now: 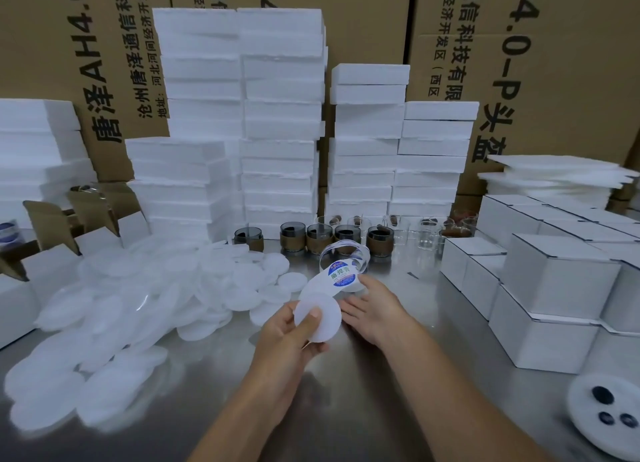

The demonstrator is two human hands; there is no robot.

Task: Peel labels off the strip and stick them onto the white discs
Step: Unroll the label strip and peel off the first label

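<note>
While the left hand (287, 335) grips one white disc (329, 317) by its lower edge, thumb flat across the face and fingers curled behind, the right hand (374, 311) sits just beside it, palm down, fingers mostly straight and pointing at the disc rim. Thumb side of the right hand touches the label strip (346, 253); can't tell if it's pinching the strip or only resting against it.

Disc: thin, round, matte, translucent white, face bare, held above the table (363, 409) and tilted toward the camera.

Strip: glossy clear backing, curled into a loose loop above both hands, lower end running down to the disc's top edge. One label (340, 275) visible on it: rounded, white middle with green characters, blue bands top and bottom, small print too fine to read.

Table is brushed metal, reflective. Left of the hands is a loose pile of discs (138, 298), same white rounds, overlapping, spread across the table. Behind the strip is a row of glass cups (315, 238), some with dark contents and tan wraps, some clear. Further back are stacks of white foam blocks (280, 115) with rough edges. Right side: white cartons (557, 281), square, stacked. Cardboard boxes (571, 63) with black print along the back. Bottom right: round white part (588, 399) with three dark circles.
</note>
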